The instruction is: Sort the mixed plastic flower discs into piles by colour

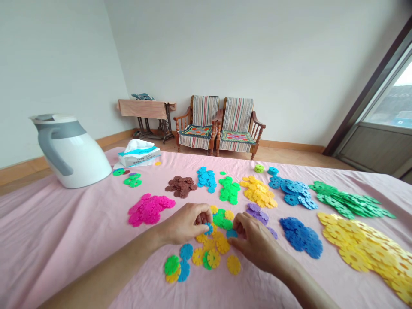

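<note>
My left hand [186,223] has its fingers curled and pinches a blue notched plastic disc [208,229] at its fingertips. Opposite it, my right hand [255,238] is closed, thumb and forefinger at another blue disc [231,233], partly hidden by the fingers. Between and below the hands lies a loose mix of yellow discs [210,243] and green discs [222,219]. Blue discs [186,252] and a green disc [171,265] lie nearer to me on the left. A single yellow disc [234,264] rests below my right hand.
Sorted disc piles surround the hands: pink [149,209], brown [181,186], purple [257,213], dark blue [301,237], and large yellow [367,240] and green [347,199] heaps rightward. A white jug [80,154] and tissue box [140,155] stand on the pink cloth [106,227].
</note>
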A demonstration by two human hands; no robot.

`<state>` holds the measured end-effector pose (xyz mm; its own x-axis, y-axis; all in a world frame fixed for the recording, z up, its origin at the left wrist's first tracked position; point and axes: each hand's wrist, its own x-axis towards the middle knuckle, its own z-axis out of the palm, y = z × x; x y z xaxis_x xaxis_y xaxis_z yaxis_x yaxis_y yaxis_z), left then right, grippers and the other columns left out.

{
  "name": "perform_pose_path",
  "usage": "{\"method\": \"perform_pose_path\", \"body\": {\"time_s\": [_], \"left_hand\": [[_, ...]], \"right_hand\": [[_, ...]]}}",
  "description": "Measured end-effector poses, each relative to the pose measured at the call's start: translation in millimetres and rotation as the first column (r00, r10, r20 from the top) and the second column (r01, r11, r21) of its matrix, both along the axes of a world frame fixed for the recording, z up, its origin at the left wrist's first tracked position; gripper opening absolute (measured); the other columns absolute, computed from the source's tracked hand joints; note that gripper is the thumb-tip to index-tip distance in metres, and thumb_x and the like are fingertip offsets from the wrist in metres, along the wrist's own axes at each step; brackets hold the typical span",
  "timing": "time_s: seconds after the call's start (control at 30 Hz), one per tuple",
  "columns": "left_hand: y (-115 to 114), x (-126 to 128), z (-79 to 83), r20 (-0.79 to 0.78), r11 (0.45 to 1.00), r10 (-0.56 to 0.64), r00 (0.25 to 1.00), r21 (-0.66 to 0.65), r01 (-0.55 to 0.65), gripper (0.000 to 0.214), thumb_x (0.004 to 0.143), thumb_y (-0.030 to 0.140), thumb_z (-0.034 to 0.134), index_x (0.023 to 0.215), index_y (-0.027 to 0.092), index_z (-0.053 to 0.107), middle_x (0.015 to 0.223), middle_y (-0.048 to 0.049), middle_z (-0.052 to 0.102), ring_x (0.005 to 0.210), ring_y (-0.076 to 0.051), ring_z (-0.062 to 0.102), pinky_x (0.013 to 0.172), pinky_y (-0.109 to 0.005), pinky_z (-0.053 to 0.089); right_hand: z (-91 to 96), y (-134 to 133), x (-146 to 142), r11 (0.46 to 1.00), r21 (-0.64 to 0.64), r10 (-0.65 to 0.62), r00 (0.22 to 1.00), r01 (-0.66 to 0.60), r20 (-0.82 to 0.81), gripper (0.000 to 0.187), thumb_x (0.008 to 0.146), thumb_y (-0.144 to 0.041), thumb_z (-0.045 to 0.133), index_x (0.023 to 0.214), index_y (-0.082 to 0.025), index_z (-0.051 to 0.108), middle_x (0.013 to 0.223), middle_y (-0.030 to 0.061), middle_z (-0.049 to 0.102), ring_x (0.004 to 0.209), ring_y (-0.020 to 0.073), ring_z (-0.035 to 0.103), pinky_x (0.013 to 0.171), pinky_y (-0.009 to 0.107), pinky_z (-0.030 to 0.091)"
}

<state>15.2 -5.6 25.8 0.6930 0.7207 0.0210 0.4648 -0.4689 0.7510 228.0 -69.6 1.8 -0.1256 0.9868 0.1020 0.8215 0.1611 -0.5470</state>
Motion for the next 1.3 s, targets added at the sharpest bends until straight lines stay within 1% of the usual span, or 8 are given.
{"method": "perform_pose_path", "body": {"time_s": [0.2, 0.4, 0.7, 0.87, 0.93, 1.1, 1.2, 1.3], "left_hand": [[-0.9, 11.4, -12.6, 0.146, 0.978, 0.172, 0.974, -0.140, -0.152, 0.009, 0.073, 0.018, 0.056, 0.081, 0.013, 0.060, 0.065, 0.0010, 0.056, 0.061, -0.011, 0.053, 0.054, -0.020, 0.040], [-12.5, 21.6, -15.1, 0.274, 0.935, 0.196, 0.942, -0.342, -0.095, 0.012, 0.075, 0.022, 0.057, 0.081, 0.012, 0.057, 0.067, -0.0004, 0.059, 0.060, -0.012, 0.058, 0.057, -0.023, 0.047], [-13.6, 22.4, -9.9, 0.286, 0.961, 0.230, 0.930, -0.215, -0.172, 0.010, 0.072, 0.022, 0.060, 0.074, 0.013, 0.057, 0.063, 0.0014, 0.056, 0.057, -0.010, 0.054, 0.052, -0.020, 0.043], [34.6, 16.2, -11.9, 0.303, 0.944, 0.325, 0.896, -0.047, -0.326, 0.010, 0.069, 0.023, 0.061, 0.073, 0.015, 0.057, 0.062, 0.0026, 0.057, 0.055, -0.010, 0.054, 0.052, -0.019, 0.043], [64.6, 16.8, -14.1, 0.225, 0.884, 0.433, 0.873, 0.082, -0.459, 0.008, 0.067, 0.021, 0.062, 0.072, 0.015, 0.060, 0.062, 0.0021, 0.060, 0.057, -0.011, 0.056, 0.054, -0.019, 0.044], [124.4, 32.0, -16.3, 0.151, 0.809, 0.550, 0.821, 0.146, -0.569, 0.002, 0.063, 0.013, 0.061, 0.063, 0.016, 0.061, 0.058, 0.0009, 0.062, 0.057, -0.013, 0.058, 0.053, -0.019, 0.043], [137.5, 40.8, -14.4, 0.120, 0.770, 0.605, 0.787, 0.165, -0.616, 0.007, 0.064, 0.015, 0.060, 0.070, 0.015, 0.064, 0.063, -0.0014, 0.065, 0.059, -0.014, 0.059, 0.052, -0.020, 0.041], [132.2, 39.7, -9.8, 0.099, 0.772, 0.600, 0.794, 0.189, -0.607, 0.014, 0.067, 0.015, 0.057, 0.078, 0.015, 0.065, 0.073, -0.0039, 0.068, 0.065, -0.015, 0.060, 0.054, -0.021, 0.040]], "right_hand": [[5.1, 3.5, -4.7, 0.999, -0.023, 0.031, 0.950, -0.040, -0.310, 0.013, 0.070, -0.011, 0.052, 0.065, -0.020, 0.043, 0.059, -0.0054, 0.045, 0.055, 0.0092, 0.040, 0.050, 0.021, 0.028], [5.7, 2.3, -17.2, 0.999, 0.028, 0.029, 0.856, -0.018, -0.516, 0.009, 0.073, -0.012, 0.052, 0.070, -0.019, 0.048, 0.060, -0.0050, 0.049, 0.055, 0.0090, 0.046, 0.051, 0.020, 0.035], [-4.7, 6.3, -17.0, 0.992, 0.117, 0.020, 0.853, 0.048, -0.521, 0.011, 0.081, -0.025, 0.052, 0.072, -0.019, 0.050, 0.065, -0.0017, 0.055, 0.057, 0.0116, 0.052, 0.052, 0.021, 0.038], [-9.6, 13.0, -10.8, 0.975, 0.167, -0.053, 0.888, 0.144, -0.456, 0.019, 0.085, -0.030, 0.047, 0.069, -0.020, 0.046, 0.059, -0.0028, 0.051, 0.052, 0.0114, 0.048, 0.048, 0.021, 0.032], [-10.5, 14.3, -9.3, 0.970, 0.187, -0.064, 0.911, 0.152, -0.408, 0.017, 0.084, -0.028, 0.047, 0.069, -0.020, 0.047, 0.057, -0.0033, 0.049, 0.051, 0.0112, 0.046, 0.048, 0.022, 0.030], [-8.0, 13.7, -8.6, 0.969, 0.193, -0.081, 0.937, 0.154, -0.341, 0.015, 0.082, -0.023, 0.047, 0.068, -0.019, 0.047, 0.056, -0.0030, 0.050, 0.050, 0.0112, 0.045, 0.048, 0.022, 0.029], [-6.2, 13.7, -8.0, 0.968, 0.199, -0.080, 0.939, 0.153, -0.336, 0.014, 0.081, -0.021, 0.047, 0.068, -0.019, 0.048, 0.058, -0.0023, 0.052, 0.051, 0.0111, 0.046, 0.047, 0.021, 0.030], [-5.7, 14.5, -7.3, 0.964, 0.211, -0.089, 0.941, 0.164, -0.325, 0.013, 0.081, -0.021, 0.047, 0.068, -0.019, 0.048, 0.058, -0.0021, 0.053, 0.051, 0.0109, 0.046, 0.047, 0.021, 0.030]]}}
